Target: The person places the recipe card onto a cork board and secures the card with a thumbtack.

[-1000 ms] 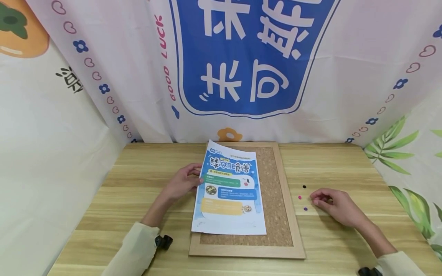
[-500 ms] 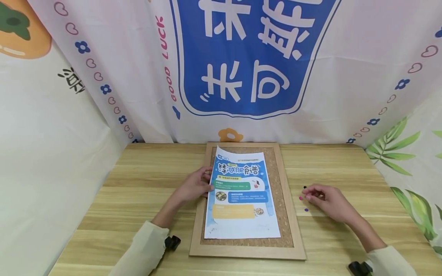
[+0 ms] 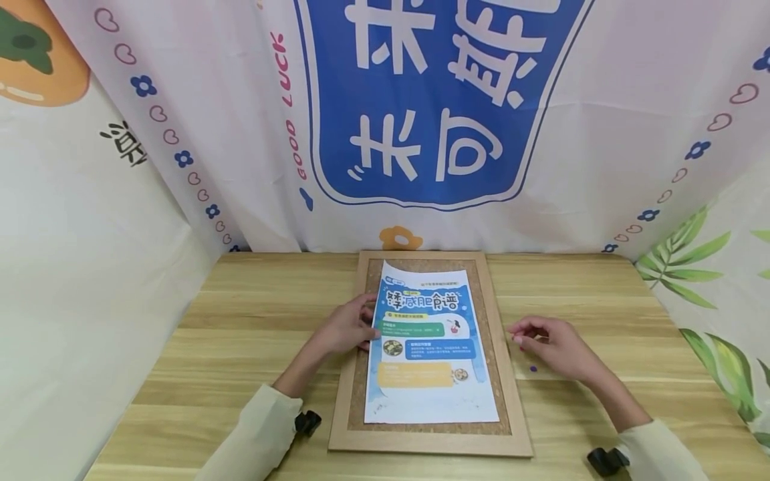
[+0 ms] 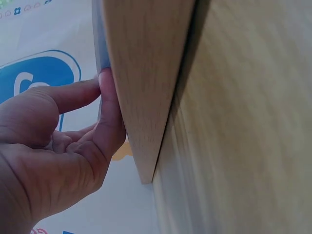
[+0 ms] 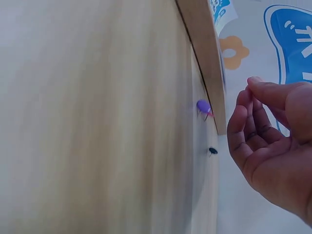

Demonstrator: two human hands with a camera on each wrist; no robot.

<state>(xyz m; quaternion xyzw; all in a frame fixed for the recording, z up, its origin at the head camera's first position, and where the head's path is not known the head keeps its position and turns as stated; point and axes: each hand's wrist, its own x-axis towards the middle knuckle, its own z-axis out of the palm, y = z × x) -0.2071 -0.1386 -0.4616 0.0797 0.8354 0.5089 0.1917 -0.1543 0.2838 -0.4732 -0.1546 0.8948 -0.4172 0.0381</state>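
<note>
A printed paper sheet (image 3: 430, 401) with blue, green and yellow panels lies over a wood-framed cork board (image 3: 430, 442), its top left corner curling up. At the sheet's left edge, my left hand (image 3: 349, 325) pinches it between thumb and fingers; the left wrist view shows the hand (image 4: 73, 131) beside the frame's side. My right hand (image 3: 556, 347) hovers by the board's right edge, fingers loosely bent, nothing visible between them. Beneath it on the table are a purple push pin (image 5: 203, 106), a black push pin (image 5: 213, 151) and a pink one, partly hidden behind the purple.
The wood-grain table (image 3: 259, 294) extends to both sides of the board. A white printed curtain (image 3: 541, 227) hangs along its back edge. A small black device (image 3: 308, 423) is strapped at the left sleeve, another black device (image 3: 607, 461) at the right.
My left hand has slid the paper to the right and slightly toward me, onto the middle of the cork. My right hand has moved left, over the push pins toward the board.
</note>
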